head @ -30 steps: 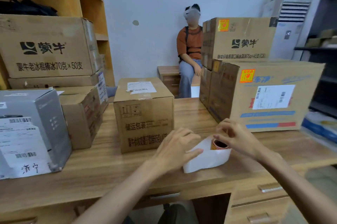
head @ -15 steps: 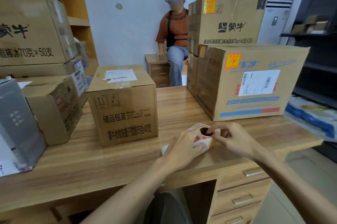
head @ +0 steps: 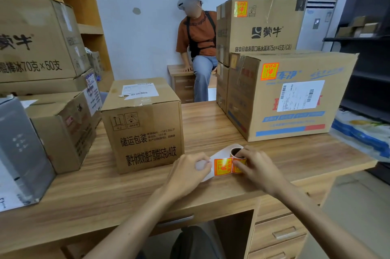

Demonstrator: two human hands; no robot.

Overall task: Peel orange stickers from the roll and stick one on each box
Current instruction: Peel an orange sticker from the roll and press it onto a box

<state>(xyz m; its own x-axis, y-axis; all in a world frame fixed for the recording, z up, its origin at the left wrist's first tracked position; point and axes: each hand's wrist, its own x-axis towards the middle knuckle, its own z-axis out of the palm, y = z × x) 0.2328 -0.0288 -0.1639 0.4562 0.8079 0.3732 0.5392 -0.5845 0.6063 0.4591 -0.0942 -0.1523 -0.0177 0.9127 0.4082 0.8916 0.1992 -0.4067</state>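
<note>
I see both hands over the near edge of the desk [head: 295, 153], with the roll [head: 238, 159] between them. My right hand [head: 256, 167] is closed around the roll, fingers [head: 245, 154] curled over its top rim beside the dark core, thumb low on its near side. My left hand [head: 186, 172] pinches the loose white backing strip [head: 205, 166] pulled out to the left; its fingertips are closed on the strip just left of the exposed sticker [head: 222, 166]. That orange sticker lies flat on the strip, in the gap between my two hands, touching neither thumb that I can make out.

The middle box [head: 145, 123] stands just behind my left hand, with a white shipping label on top and no orange sticker on the faces I can see. The right box [head: 291, 98] carries an orange sticker at its upper left corner, and the top box [head: 261, 24] stacked on it has one too. More boxes stand stacked at the left. A seated person [head: 198, 47] is behind the desk against the wall.
</note>
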